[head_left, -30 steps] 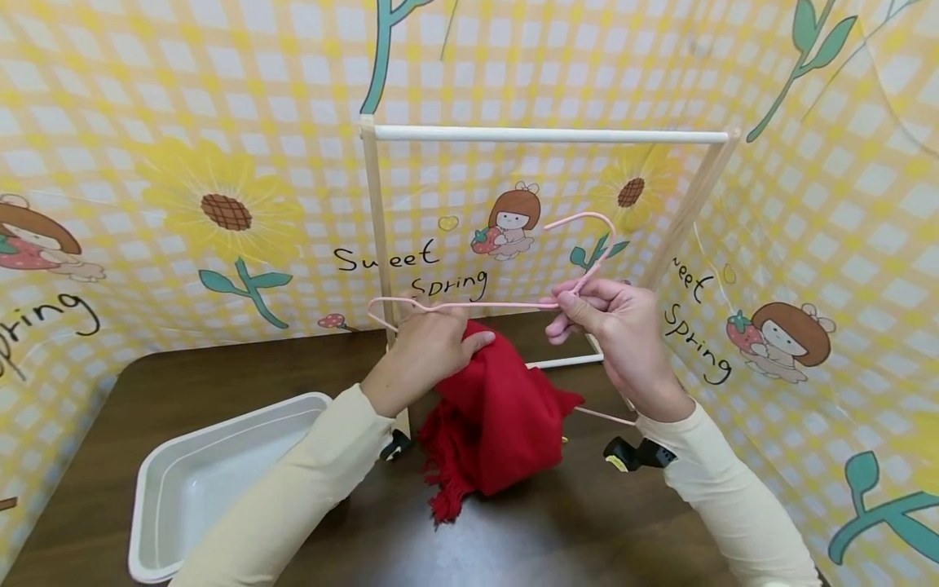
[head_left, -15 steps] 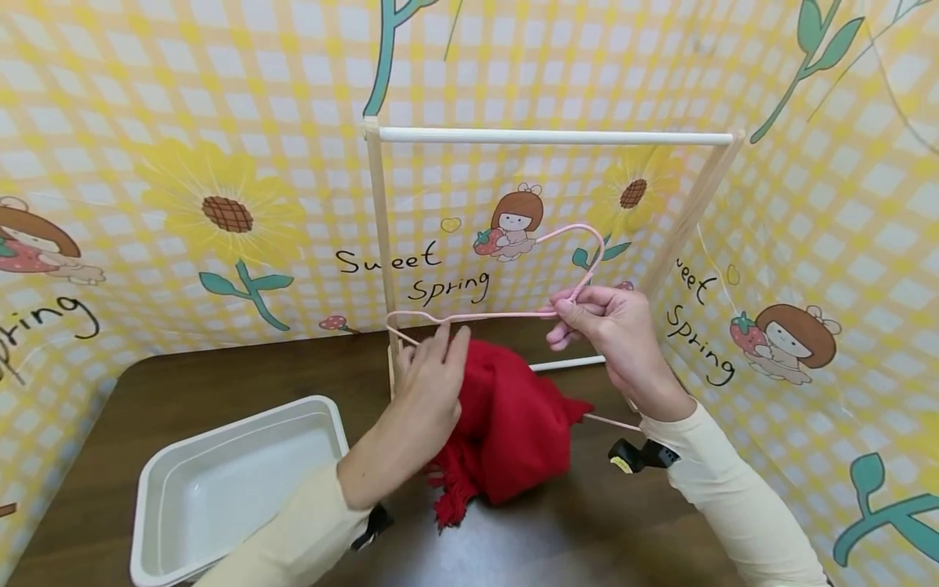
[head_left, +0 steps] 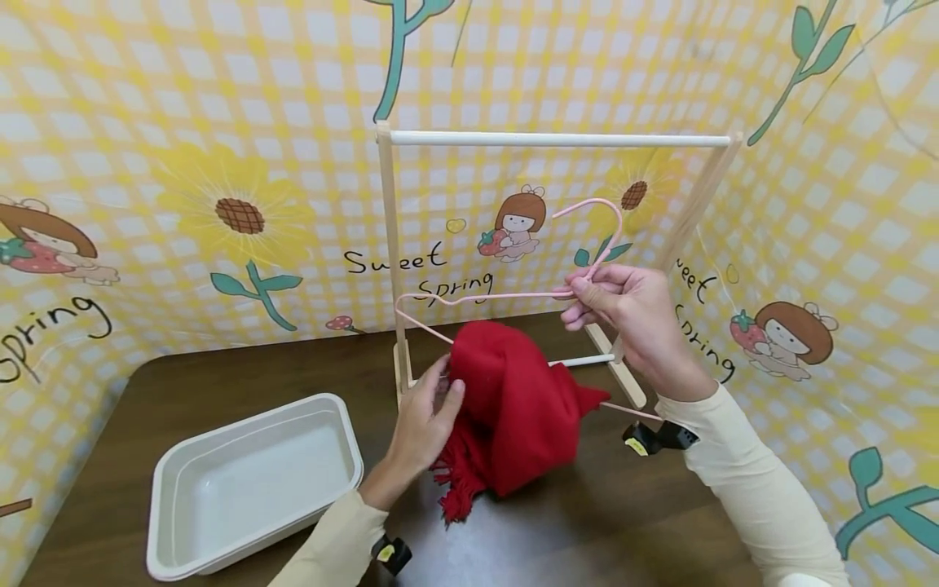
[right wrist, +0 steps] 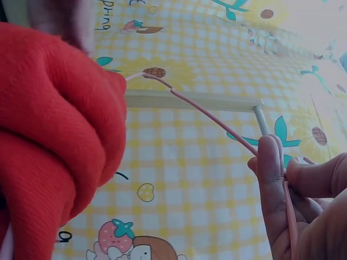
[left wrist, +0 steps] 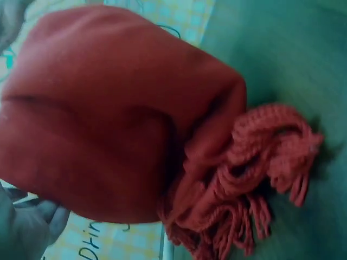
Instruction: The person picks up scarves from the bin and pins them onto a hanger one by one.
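My right hand [head_left: 634, 314] pinches a pink wire clothes hanger [head_left: 506, 296] just under its hook, thumb against fingers. Draped over the hanger's lower bar, a red scarf [head_left: 513, 408] hangs in a bunched bundle with its fringe at the lower left. Beside the scarf's left edge is my left hand [head_left: 429, 416], its fingers loosely bent and thumb apart from them, at or very near the cloth. The left wrist view has the scarf [left wrist: 108, 119] filling much of the frame. In the right wrist view, the hanger [right wrist: 214, 122] runs from the scarf to my right fingers.
A small rack with wooden posts and a white top rail [head_left: 557, 140] stands behind the hanger. To the left, a white plastic basin [head_left: 165, 497] sits on the dark brown table [head_left: 587, 530]. Yellow checked cloth [head_left: 315, 187] lines the walls around.
My left hand has come off the hanger's left shoulder and moved down to the scarf's left side. The hanger and scarf have shifted slightly right, still held by my right hand.
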A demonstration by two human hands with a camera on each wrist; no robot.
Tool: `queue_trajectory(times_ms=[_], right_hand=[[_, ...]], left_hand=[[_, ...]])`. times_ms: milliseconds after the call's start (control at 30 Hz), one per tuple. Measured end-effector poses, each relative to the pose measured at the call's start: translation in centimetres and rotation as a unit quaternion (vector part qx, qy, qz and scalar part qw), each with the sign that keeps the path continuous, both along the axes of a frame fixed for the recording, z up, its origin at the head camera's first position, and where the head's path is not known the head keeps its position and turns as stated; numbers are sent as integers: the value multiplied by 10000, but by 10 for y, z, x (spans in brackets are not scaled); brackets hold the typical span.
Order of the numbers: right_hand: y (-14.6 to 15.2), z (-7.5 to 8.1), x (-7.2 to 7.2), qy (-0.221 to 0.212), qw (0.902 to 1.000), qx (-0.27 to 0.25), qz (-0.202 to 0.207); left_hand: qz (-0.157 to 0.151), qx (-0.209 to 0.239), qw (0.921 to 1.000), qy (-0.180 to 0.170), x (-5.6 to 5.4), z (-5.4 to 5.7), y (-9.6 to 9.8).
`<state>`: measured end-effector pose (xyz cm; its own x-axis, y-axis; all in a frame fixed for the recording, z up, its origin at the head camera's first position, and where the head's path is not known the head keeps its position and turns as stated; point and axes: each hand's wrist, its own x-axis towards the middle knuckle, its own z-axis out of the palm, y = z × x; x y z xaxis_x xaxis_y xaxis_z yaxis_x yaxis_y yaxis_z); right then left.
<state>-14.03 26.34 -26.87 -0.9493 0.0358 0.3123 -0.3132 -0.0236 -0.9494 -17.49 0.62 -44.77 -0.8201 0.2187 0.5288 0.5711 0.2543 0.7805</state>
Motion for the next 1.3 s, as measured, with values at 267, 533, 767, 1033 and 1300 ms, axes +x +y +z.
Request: queue_trajectory(times_ms=[267, 533, 767, 1033, 1300], right_hand=[[-3, 5, 3, -131, 9998, -115, 84], [2, -4, 2, -262, 9995, -148, -60], [4, -10, 5, -278, 9994, -130, -166], [2, -15, 8, -251, 9995, -152, -71], [-6, -8, 16, -207, 9997, -116, -24]], left_hand=[[-840, -42, 9947, -592, -12, -10, 5], [-1078, 82, 9861, -1261, -9, 7, 5], [-1218, 1205, 9648, -1996, -7, 57, 5], [-591, 1229, 9623, -2354, -13, 100, 7], [1211, -1543, 9727, -1243, -10, 114, 14]])
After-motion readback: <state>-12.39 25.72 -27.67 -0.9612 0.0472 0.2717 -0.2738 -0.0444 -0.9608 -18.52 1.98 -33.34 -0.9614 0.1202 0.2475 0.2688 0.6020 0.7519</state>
